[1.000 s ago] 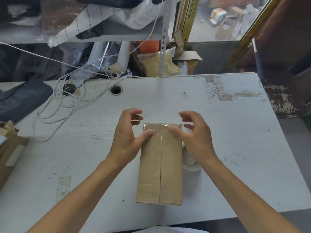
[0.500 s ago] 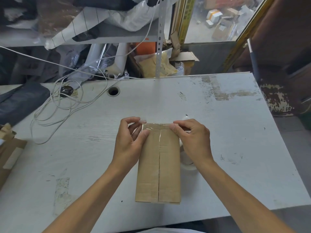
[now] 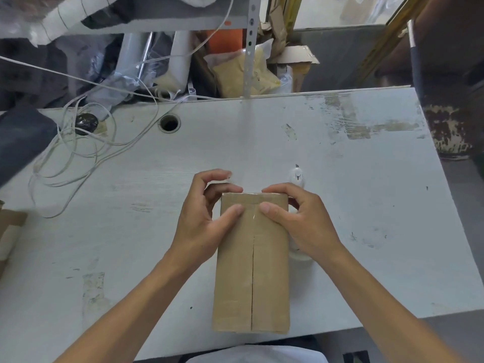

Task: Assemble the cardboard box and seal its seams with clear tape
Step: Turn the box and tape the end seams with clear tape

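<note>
Head view: we are looking down at the cardboard box (image 3: 251,271) lying flat on the white table (image 3: 353,205), near its front edge, centre seam running toward us. Our left hand (image 3: 201,221) and right hand (image 3: 306,224) are gripping the box's far end, thumbs pressing the clear tape (image 3: 252,205) onto the top face, fingers curling over the far edge. A tape roll (image 3: 301,254) is sitting just right of the box, partly hidden. White cable (image 3: 78,153) is lying far left.

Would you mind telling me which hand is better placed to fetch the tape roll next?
Probably the right hand: the tape roll lies just right of the cardboard box, partly under that wrist. The left hand would have to cross the box.
</note>
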A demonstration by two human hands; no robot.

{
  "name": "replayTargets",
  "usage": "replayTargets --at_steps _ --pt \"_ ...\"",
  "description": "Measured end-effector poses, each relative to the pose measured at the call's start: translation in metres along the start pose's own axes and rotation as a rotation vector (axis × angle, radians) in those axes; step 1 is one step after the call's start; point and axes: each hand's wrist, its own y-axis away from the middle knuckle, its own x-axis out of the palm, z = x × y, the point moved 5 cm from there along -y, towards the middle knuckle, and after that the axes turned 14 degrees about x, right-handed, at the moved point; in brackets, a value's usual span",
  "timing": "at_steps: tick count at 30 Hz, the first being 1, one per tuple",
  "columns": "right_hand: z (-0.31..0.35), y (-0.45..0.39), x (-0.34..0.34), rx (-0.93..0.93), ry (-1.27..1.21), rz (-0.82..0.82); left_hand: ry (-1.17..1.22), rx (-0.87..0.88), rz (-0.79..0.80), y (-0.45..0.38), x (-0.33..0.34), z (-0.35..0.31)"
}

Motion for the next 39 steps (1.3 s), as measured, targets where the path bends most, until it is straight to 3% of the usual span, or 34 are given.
replayTargets --at_steps 14,17,19,22,25,33,39 --pt "-0.002 -0.01 0.002 0.051 -0.082 0.082 0.076 0.009 -0.001 -0.016 0.002 0.013" --pt "0.002 -0.004 -0.005 -0.092 0.054 -0.107 -0.085 0.142 0.019 -0.018 -0.002 0.009" --pt "-0.002 -0.004 -0.009 -0.127 -0.008 -0.158 -0.087 0.138 0.017 -0.016 -0.004 0.011" --pt "-0.009 -0.008 -0.01 -0.094 -0.195 -0.077 0.033 0.045 -0.013 -0.01 -0.003 0.019" --pt "-0.01 -0.011 -0.01 -0.097 -0.179 -0.061 0.11 -0.015 0.001 -0.007 0.001 0.023" --pt "0.0 -0.019 0.005 -0.228 0.034 0.158 0.048 0.161 0.212 -0.02 0.007 0.016" --pt "-0.009 -0.024 0.002 -0.174 -0.001 0.136 0.125 -0.014 0.115 -0.014 0.002 0.027"
